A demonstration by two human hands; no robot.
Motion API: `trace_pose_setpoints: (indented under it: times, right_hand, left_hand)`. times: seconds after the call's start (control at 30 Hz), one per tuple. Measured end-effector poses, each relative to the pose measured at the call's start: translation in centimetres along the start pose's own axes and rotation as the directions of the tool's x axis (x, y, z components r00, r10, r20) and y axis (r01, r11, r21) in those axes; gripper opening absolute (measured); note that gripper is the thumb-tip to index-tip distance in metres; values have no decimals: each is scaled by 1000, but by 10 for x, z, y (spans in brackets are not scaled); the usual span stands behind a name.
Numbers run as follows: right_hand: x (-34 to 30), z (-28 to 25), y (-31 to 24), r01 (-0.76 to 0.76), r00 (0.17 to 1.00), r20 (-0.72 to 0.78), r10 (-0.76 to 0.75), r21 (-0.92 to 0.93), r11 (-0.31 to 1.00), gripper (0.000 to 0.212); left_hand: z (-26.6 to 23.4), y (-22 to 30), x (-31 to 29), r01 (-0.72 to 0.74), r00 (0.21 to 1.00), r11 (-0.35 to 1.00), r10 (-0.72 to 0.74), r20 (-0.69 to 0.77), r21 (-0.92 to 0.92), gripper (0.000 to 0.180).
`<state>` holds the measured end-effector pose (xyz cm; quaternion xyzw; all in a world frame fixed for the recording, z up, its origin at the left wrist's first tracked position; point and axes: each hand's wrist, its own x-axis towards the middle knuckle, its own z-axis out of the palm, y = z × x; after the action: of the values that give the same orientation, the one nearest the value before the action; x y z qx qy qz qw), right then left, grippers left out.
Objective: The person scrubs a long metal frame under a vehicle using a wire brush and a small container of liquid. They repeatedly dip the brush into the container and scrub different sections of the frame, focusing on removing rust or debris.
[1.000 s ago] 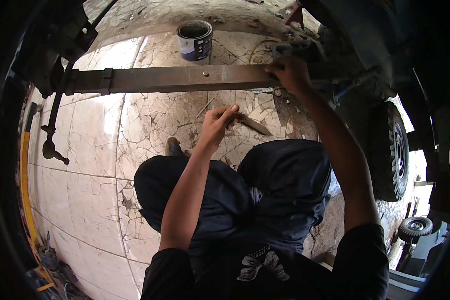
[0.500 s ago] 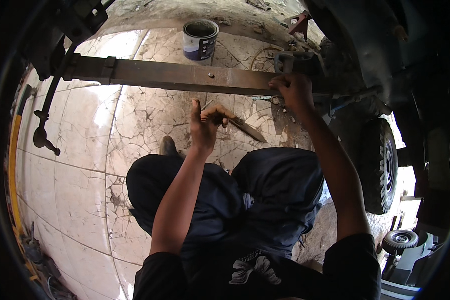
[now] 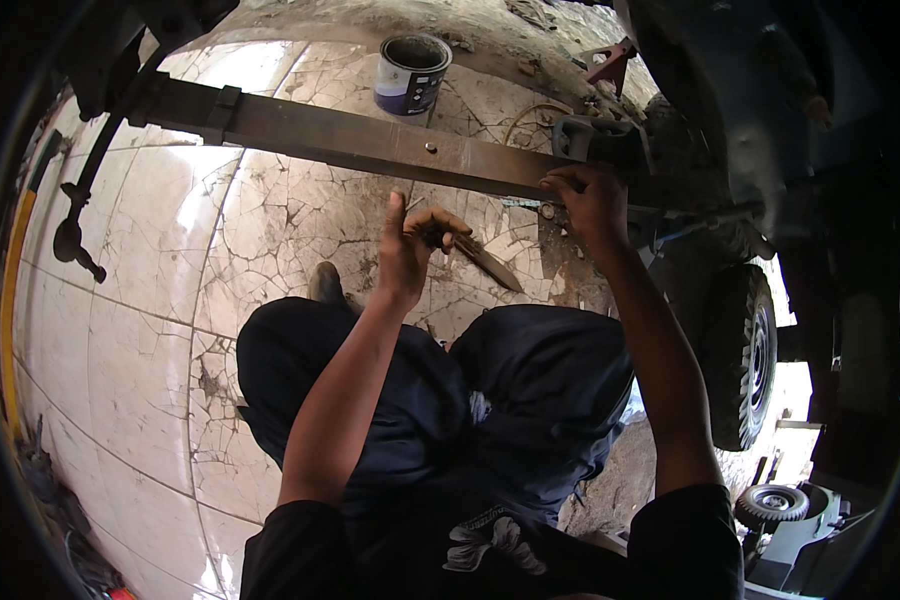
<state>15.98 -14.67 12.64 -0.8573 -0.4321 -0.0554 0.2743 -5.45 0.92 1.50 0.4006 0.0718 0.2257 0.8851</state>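
Observation:
Across the upper middle runs a long brown leaf spring point(image 3: 350, 138) with a small bolt head point(image 3: 431, 148) on its upper face and a clip point(image 3: 221, 114) round its left part. Over its right part is my right hand point(image 3: 592, 205), thumb and fingers pinched together against or just above the metal; anything between them is hidden. On the near side of the spring, my left hand point(image 3: 410, 250) has its thumb pointing up and its fingers curled. From those fingers a flat brown strip point(image 3: 492, 268) with a slanted end sticks out to the right; its near end is hidden.
Beyond the spring stands an open paint can point(image 3: 413, 75) on the cracked tile floor point(image 3: 130, 350). A rod with a ball joint point(image 3: 75, 235) hangs at the left. A tyre point(image 3: 755, 355) and dark vehicle parts crowd the right; a red stand point(image 3: 610, 65) is at the far right.
The view has tilted slightly, so the spring now slopes down more to the right. Both hands keep nearly the same pose, the right one a little lower in the picture.

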Motion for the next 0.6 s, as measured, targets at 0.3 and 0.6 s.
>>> trace_pose_setpoints:
  times: [0.3, 0.6]
  right_hand:
    - [23, 18, 12, 50, 994, -86, -67, -188, 981, 17]
    - [33, 20, 16, -30, 1000, 10, 29, 9, 1000, 17]
  left_hand:
    - [7, -4, 5, -2, 994, 1000, -1, -107, -29, 100]
    - [11, -11, 8, 44, 989, 999, -46, -142, -17, 88]
